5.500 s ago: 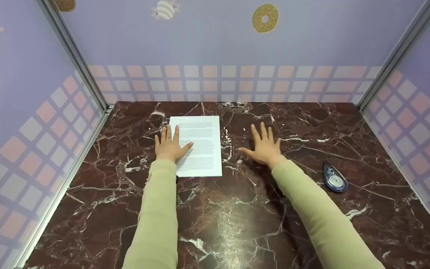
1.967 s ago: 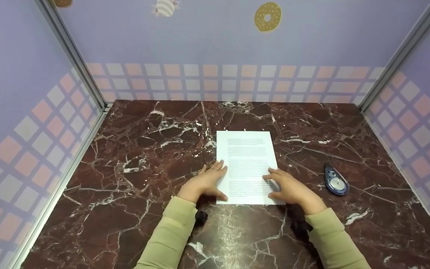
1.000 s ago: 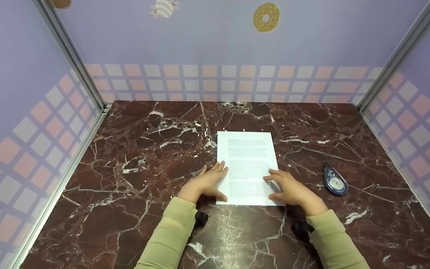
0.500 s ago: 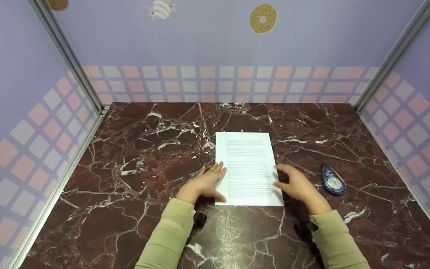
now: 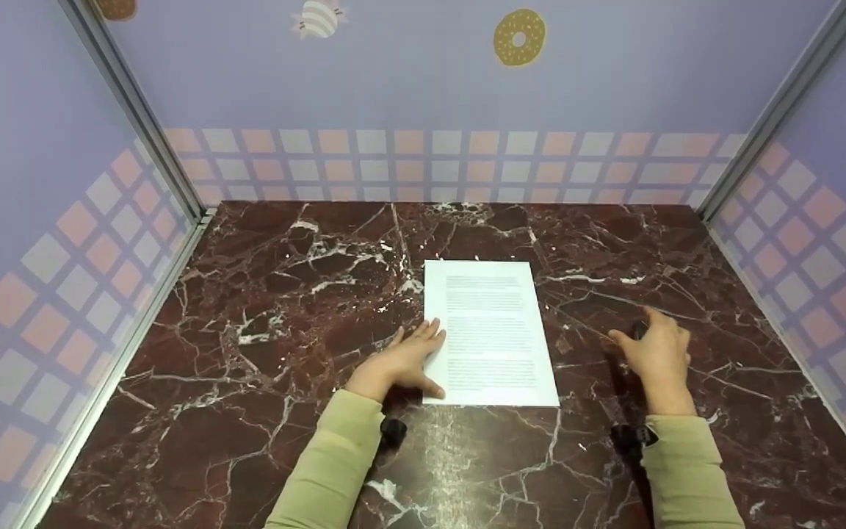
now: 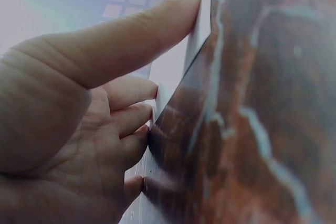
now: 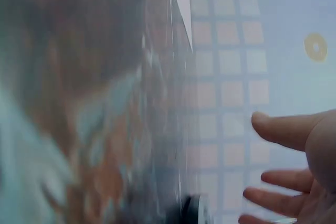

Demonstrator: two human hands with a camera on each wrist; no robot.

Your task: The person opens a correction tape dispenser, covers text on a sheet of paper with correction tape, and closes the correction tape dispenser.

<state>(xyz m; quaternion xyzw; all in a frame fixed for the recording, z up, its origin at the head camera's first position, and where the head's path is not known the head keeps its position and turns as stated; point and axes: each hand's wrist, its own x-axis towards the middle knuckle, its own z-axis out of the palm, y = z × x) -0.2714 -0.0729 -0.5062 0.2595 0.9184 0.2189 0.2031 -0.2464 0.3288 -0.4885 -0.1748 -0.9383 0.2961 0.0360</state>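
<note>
A printed sheet of paper [image 5: 493, 330] lies flat on the marbled table. My left hand [image 5: 401, 365] rests on its left edge, thumb on the near corner and fingertips farther up; in the left wrist view the thumb and fingers touch the white paper [image 6: 173, 72]. Right of the sheet, my right hand [image 5: 659, 356] hovers over a correction tape dispenser, thumb and fingers spread apart. Only the dark tip of the correction tape [image 5: 639, 330] shows in the head view; the hand hides the rest. In the right wrist view a blurred dark piece of it [image 7: 191, 209] shows low down.
The dark red marbled table [image 5: 283, 411] is enclosed by purple walls [image 5: 393, 81] with a pink and white tile pattern at the back and both sides. Black wrist cameras [image 5: 393, 432] sit under both sleeves.
My right hand has let go of the sheet's right edge and moved right, over the correction tape. The left hand stays on the paper. Earlier the sheet was slid from the left to the middle.
</note>
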